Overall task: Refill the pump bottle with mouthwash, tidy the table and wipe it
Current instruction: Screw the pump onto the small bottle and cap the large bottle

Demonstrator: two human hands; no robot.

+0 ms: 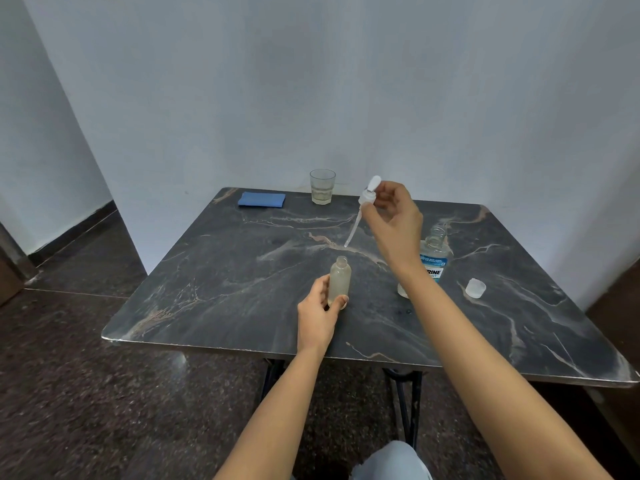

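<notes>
On the surface: a dark marbled surface (242, 271) carries every item; a pale wall stands behind its far edge.
Pump bottle: the small frosted pump bottle (339, 281) stands upright near the middle of the surface, toward the near edge, its neck open and its top off.
Left grip: the left hand (320, 308) is closed around the lower half of the pump bottle, thumb in front and fingers behind, holding it upright on the surface.
Pump head: the white pump head (369, 192) with its long dip tube (353, 230) is lifted in the air above and beyond the bottle; the tube slants down to the left, and its tip hangs clear of the bottle's open neck.
Right grip: the right hand (394, 216) pinches the pump head's collar between thumb and fingertips, closed on it.
Mouthwash: the mouthwash bottle (434, 252) stands uncapped toward the right edge, partly hidden behind the right forearm, with a blue label facing forward.
Cap: a translucent cap (475, 287) lies just right of the mouthwash bottle, apart from it.
Glass: a clear glass (322, 186) stands at the far edge, holding a little pale liquid.
Cloth: a folded blue cloth (261, 199) lies flat at the far left corner, left of the glass.
</notes>
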